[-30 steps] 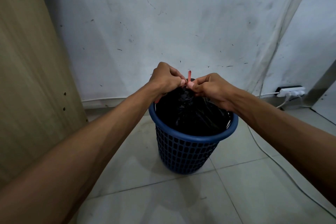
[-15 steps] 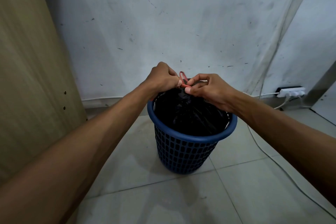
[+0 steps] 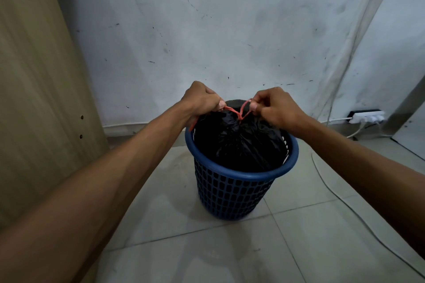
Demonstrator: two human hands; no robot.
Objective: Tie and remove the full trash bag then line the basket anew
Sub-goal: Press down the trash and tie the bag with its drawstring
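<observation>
My 2 arms reach in from the bottom corners of the frame and meet in the middle. My left hand [image 3: 202, 99] is curled tight and pinches one end of the red string [image 3: 239, 112] between my thumb and fingers. My right hand [image 3: 273, 105] is curled too and pinches the other end of the string. The string runs from each hand down to a little crossing spot in the middle, so it makes a V shape. The crossing sits right on the bunched-up top of the black trash bag [image 3: 236, 140]. A bit of the red string also hangs down under my left hand, near the rim. The bag is inside the blue basket [image 3: 232, 193], just below my hands, in the center of the frame. The bag is puffy and its top pokes up above the rim. The basket has lots of small holes in its side, and I can see dark bag through them. It stands upright on the pale tiled floor [image 3: 299, 236]. Behind it is a gray wall [image 3: 230, 30] with small dark marks. On the left side of the frame is a tan wooden panel [image 3: 39, 76]. At the right edge, low on the wall, is a white power strip [image 3: 368, 117], and a white cord [image 3: 340, 200] runs across the floor at the lower right.
</observation>
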